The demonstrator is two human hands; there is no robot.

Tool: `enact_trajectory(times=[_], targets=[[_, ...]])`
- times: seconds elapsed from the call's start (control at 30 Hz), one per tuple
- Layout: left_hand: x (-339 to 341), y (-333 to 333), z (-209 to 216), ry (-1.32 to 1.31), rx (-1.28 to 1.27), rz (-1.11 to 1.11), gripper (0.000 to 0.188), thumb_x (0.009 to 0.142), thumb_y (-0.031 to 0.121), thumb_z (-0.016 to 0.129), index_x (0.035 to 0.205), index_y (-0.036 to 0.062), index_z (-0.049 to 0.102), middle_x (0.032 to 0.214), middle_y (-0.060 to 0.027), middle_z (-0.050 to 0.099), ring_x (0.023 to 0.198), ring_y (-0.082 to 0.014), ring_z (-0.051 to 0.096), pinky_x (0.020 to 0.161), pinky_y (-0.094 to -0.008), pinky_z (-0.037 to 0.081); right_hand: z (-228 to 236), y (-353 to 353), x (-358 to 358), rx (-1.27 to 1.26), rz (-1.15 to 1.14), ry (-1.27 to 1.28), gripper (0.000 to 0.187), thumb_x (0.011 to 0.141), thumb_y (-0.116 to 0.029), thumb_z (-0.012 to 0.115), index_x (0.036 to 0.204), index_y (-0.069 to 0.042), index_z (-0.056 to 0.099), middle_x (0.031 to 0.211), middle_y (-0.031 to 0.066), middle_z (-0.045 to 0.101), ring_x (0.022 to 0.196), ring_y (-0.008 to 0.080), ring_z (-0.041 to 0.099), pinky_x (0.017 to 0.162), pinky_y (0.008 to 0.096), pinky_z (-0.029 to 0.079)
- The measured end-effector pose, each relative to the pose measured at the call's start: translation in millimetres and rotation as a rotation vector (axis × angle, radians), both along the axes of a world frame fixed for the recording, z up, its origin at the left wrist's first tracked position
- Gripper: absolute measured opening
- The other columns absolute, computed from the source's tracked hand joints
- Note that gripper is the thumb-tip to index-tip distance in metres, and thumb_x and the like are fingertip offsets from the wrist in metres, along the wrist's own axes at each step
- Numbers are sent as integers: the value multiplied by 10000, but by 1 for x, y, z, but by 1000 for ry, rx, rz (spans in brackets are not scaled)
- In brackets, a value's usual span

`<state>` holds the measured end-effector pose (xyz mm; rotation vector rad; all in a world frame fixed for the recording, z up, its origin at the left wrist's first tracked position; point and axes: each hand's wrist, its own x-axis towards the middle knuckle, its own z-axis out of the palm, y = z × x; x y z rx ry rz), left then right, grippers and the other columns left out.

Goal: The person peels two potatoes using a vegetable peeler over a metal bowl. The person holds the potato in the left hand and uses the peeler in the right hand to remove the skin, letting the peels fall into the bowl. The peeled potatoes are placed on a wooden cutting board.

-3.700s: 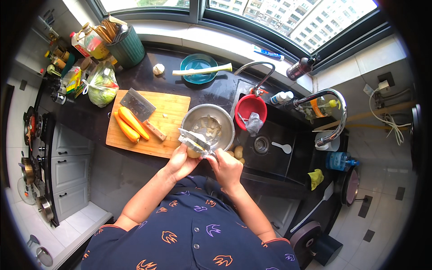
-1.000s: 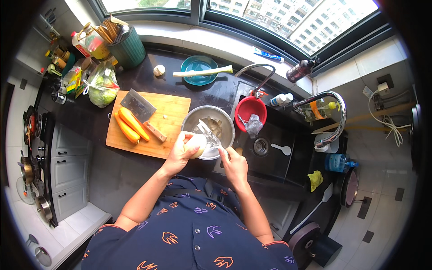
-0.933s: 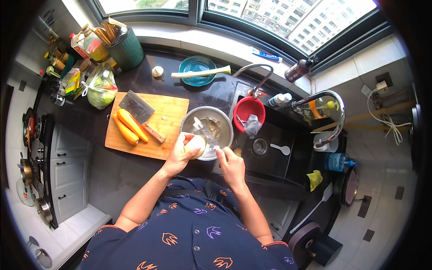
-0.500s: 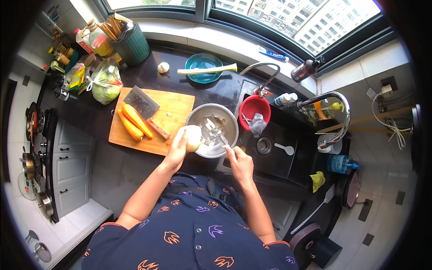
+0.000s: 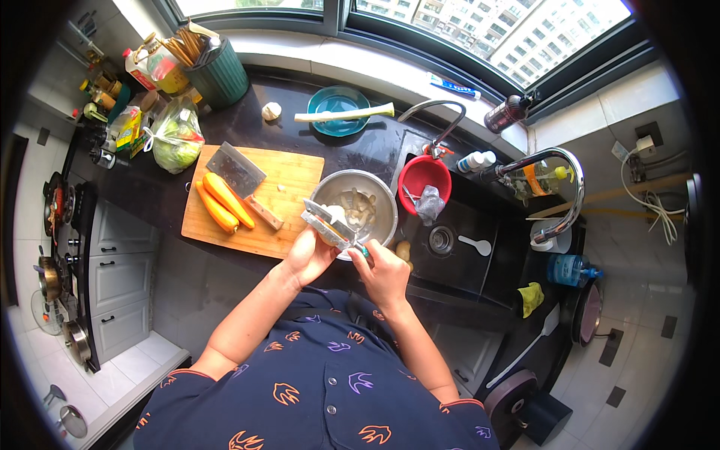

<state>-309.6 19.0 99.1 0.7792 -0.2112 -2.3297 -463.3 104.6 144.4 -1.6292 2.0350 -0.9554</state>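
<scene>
My left hand (image 5: 309, 256) is wrapped round a pale, mostly peeled potato (image 5: 337, 214), held over the near left rim of a metal bowl (image 5: 388, 202). My right hand (image 5: 383, 274) grips a peeler (image 5: 328, 223) by its handle. The peeler's wide metal head lies across the potato and hides much of it. Brownish peelings (image 5: 362, 209) lie in the bowl. Just right of my right hand, part of an unpeeled potato (image 5: 404, 251) shows at the sink's edge.
On the left, a wooden cutting board (image 5: 292, 172) bears a cleaver (image 5: 237, 169) and carrots (image 5: 225, 199). Behind are a garlic bulb (image 5: 271, 112) and a teal plate (image 5: 341, 100) with a long pale green stalk (image 5: 345, 115) across it. A red basin (image 5: 424, 176) stands by the black sink (image 5: 472, 217).
My right hand has moved left and nearer to me, bringing the peeler from above the bowl's middle onto the potato. My left hand has shifted slightly right and turned the potato.
</scene>
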Motion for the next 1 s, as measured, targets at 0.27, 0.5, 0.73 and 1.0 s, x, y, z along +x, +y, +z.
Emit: enact_trajectory(times=[0.27,0.5,0.73,1.0], targets=[[2,6,3,48,-20,-48,390,1062,415,398,1347,166,493,1222,-22,594,1029,-144,578,826,-290,492,-20,-1,-8,-48,28,85,373,889,-423,682,824,-72,574,711,113,626,651,308,646,537,397,468],[18,3,8,52,13,-102,401,1055,412,427,1340,138,496,1201,-40,598,966,-154,598,785,-280,512,-50,0,-33,284,-99,72,402,943,-482,602,835,-95,603,657,131,632,657,346,656,564,433,484],[14,3,4,-80,-4,-28,426,1068,424,376,1359,131,478,1223,-42,589,992,-157,595,788,-280,516,-14,5,-23,219,-101,-82,427,940,-457,624,753,-79,554,622,149,595,612,347,636,529,448,454],[11,3,4,-35,-61,-28,422,1063,406,399,1344,103,487,1145,-57,603,969,-153,592,790,-289,501,-16,0,-9,160,-27,115,423,912,-473,644,784,-79,558,641,137,609,625,352,633,535,435,466]])
